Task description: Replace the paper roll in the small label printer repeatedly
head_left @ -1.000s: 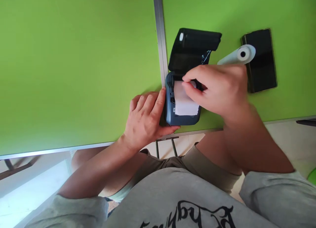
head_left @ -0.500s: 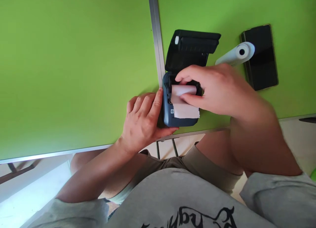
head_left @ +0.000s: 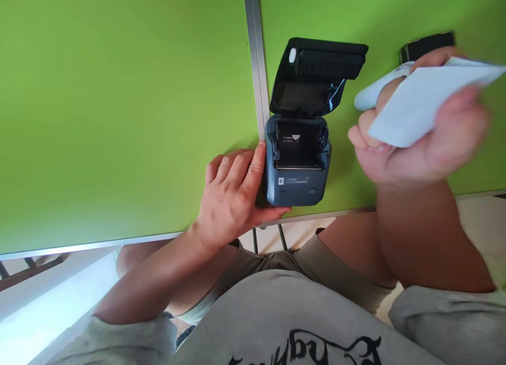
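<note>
A small dark blue-grey label printer (head_left: pixel 294 194) sits near the table's front edge with its black lid (head_left: pixel 306 94) tipped up. No roll lies in its compartment, where a small printed label shows. My left hand (head_left: pixel 233 188) grips the printer, fingers along its left side and thumb at the front edge. Off to the right, my right hand (head_left: pixel 415 162) is raised and closed on a paper roll (head_left: pixel 430 101). A loose white flap of its paper hangs across the palm. The fingers and paper are partly blurred, and most of the roll's core is hidden.
Behind my right hand lies a white cylinder (head_left: pixel 369 95), partly covered. Beyond it is a dark phone (head_left: pixel 429 45), also partly hidden. A metal seam strip (head_left: pixel 256 54) crosses the green table (head_left: pixel 130 101) just left of the printer.
My right hand has lifted the paper roll out of the printer and carried it right. The printer's compartment now shows. My left hand keeps its place on the printer; the view shifted slightly.
</note>
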Motion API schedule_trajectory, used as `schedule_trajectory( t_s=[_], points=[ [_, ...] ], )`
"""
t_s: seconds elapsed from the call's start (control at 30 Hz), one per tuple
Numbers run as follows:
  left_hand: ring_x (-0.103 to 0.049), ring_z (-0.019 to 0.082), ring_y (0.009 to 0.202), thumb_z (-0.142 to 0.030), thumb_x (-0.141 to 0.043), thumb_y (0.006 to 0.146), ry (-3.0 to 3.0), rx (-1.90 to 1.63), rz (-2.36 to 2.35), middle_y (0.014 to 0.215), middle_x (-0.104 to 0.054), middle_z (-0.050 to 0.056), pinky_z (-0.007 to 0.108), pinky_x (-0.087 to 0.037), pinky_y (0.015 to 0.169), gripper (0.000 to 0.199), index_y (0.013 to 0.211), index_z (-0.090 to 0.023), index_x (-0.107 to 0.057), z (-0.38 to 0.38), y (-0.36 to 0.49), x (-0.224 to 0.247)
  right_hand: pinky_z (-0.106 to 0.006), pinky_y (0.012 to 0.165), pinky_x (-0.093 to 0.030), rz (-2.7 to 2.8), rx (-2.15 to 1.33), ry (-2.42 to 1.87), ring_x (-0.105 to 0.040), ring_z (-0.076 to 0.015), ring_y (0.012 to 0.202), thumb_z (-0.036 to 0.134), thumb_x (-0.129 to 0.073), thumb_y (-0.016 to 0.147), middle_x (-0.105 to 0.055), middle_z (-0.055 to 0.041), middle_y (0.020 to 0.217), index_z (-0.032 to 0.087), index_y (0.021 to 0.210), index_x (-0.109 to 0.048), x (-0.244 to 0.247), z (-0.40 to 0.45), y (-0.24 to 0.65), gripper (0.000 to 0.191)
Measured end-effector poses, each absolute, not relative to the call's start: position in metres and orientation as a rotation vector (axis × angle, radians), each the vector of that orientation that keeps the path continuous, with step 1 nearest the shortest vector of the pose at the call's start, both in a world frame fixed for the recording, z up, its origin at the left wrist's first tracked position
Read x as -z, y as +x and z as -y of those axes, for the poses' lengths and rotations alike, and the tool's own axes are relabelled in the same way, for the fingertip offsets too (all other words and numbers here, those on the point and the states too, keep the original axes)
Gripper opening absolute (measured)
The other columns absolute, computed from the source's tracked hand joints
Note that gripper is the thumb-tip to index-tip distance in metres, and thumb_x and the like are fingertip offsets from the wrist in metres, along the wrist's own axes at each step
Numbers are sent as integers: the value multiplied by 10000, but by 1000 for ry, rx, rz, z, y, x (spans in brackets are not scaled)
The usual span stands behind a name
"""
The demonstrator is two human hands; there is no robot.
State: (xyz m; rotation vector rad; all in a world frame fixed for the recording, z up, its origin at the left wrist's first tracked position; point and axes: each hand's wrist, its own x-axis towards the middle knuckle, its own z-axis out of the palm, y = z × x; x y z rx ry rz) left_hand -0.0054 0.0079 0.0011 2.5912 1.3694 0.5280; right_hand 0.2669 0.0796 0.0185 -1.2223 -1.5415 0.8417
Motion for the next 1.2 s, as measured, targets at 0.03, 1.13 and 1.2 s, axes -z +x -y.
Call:
schedule_trajectory(
  t_s=[0.03,1.13,1.2],
  points=[
    [-612,317,1133,-786,-434,940,2585,-534,-1366,1245,-686,192,420,-393,1004,985,1607,-70,-323,-8,-5,-1,-280,337,-218,1376,-860,-1162,-245,-77,353,817,-588,763,-405,76,618,340,983,-550,-14,-77,259,526],
    [-602,308,1104,-771,-357,975,2670,-552,-1378,1189,-689,208,420,-390,988,956,1481,33,-460,-8,-2,-5,-245,553,-405,1732,-253,-1334,-653,-160,951,246,-631,849,-638,-30,1206,294,1283,-614,-25,-55,263,437],
    [-601,307,1108,-786,-344,971,2667,-545,-1375,1191,-689,208,418,-388,993,973,1487,31,-455,-8,-2,-5,-269,590,-402,1665,-148,-1330,-637,-147,962,204,-611,862,-623,-4,1111,286,1210,-655,-30,-58,273,361]
  ],
)
